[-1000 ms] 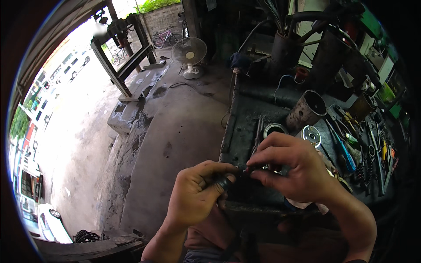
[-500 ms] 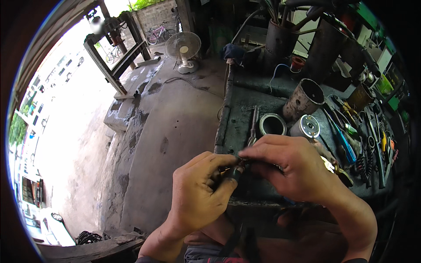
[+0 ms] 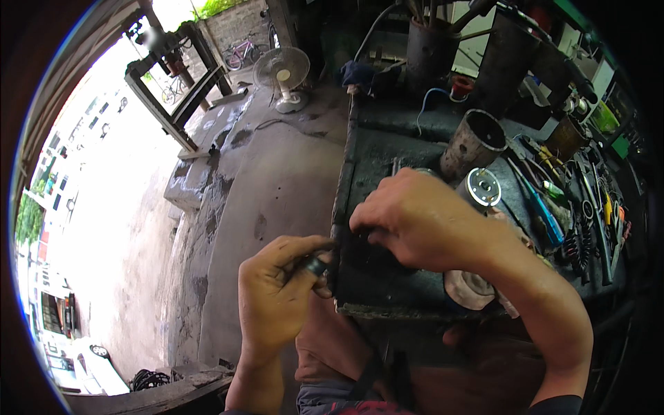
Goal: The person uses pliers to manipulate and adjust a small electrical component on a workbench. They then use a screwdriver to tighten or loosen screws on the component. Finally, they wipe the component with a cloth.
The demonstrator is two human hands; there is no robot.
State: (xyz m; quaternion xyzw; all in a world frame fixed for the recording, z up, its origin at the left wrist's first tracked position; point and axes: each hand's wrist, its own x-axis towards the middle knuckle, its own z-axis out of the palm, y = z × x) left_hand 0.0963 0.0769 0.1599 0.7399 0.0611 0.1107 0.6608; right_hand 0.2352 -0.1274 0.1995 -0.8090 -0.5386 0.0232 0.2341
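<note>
My left hand (image 3: 275, 297) is closed around a small dark cylindrical part (image 3: 316, 265), held just off the bench's left edge. My right hand (image 3: 425, 218) is over the bench top, palm down with fingers curled together; whatever they hold, if anything, is hidden. Behind it, the open-ended metal ring and the metal shaft are mostly covered. Just right of that hand is a metal cylinder with a silver, holed end face (image 3: 483, 187). A rusty open tube (image 3: 474, 145) stands behind it. Below my right wrist lies a pale rounded piece (image 3: 469, 290).
Pliers, a blue-handled screwdriver (image 3: 548, 218) and other hand tools crowd the right of the dark workbench (image 3: 373, 142). Tall metal canisters (image 3: 430, 54) with rods stand at the back. A standing fan (image 3: 282, 75) and a metal frame (image 3: 181, 104) are on the floor to the left.
My hands have come apart: the left moved left with the dark part, the right moved up and left over the bench, now covering most of the ring and shaft.
</note>
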